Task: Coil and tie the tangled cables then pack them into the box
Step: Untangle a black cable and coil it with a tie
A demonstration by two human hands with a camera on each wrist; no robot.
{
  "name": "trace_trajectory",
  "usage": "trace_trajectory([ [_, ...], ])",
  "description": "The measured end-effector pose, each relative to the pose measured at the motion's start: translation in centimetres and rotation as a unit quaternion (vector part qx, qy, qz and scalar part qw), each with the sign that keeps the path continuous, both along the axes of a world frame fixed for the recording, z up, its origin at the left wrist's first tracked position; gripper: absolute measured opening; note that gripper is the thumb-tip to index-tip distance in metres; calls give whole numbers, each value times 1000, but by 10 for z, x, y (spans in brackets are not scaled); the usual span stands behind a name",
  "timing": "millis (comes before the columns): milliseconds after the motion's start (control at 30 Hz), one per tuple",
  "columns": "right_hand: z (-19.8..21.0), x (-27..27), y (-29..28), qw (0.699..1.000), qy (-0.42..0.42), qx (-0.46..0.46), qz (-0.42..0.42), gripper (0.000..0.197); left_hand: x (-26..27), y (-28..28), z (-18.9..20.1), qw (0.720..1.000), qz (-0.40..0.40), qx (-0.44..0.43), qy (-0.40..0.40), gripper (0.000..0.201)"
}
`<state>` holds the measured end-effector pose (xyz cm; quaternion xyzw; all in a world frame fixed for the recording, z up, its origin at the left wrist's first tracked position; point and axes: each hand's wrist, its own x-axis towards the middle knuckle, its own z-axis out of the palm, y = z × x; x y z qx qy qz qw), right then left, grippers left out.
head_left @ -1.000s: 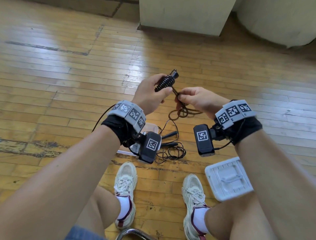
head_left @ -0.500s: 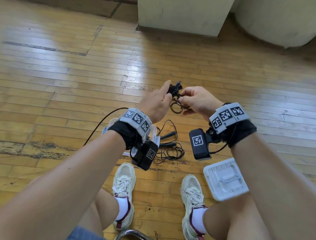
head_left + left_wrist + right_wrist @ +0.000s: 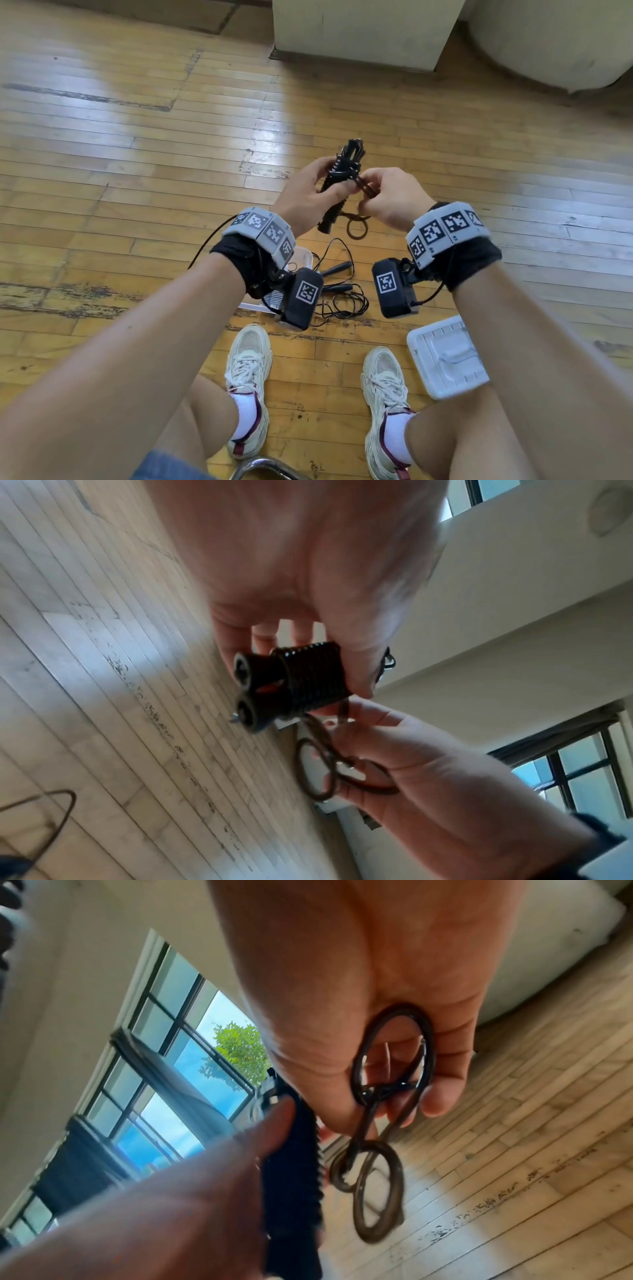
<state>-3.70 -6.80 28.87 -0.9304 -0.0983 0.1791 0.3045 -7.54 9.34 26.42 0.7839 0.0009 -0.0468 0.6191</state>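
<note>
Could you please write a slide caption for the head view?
Left hand grips coiled cable; right hand pinches its band.

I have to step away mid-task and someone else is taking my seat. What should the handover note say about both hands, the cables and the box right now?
Left hand: grips the coiled black cable bundle, held up over the floor.
Right hand: pinches the brown elastic ties, one being worked round the bundle; spare loops dangle below.
On the floor: a tangled thin black cable, the clear box partly hidden behind the left wrist, and the white lid by the right shoe.
Done: one bundle coiled.
Left: finish tying it, coil and tie the floor cable, pack them in the box.
</note>
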Motion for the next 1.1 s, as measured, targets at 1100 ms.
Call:
trace_trajectory([
  [1100,-13,0,10,997,-16,-79,18,37,1,14,10,1000,-10,-24,14,47],
])
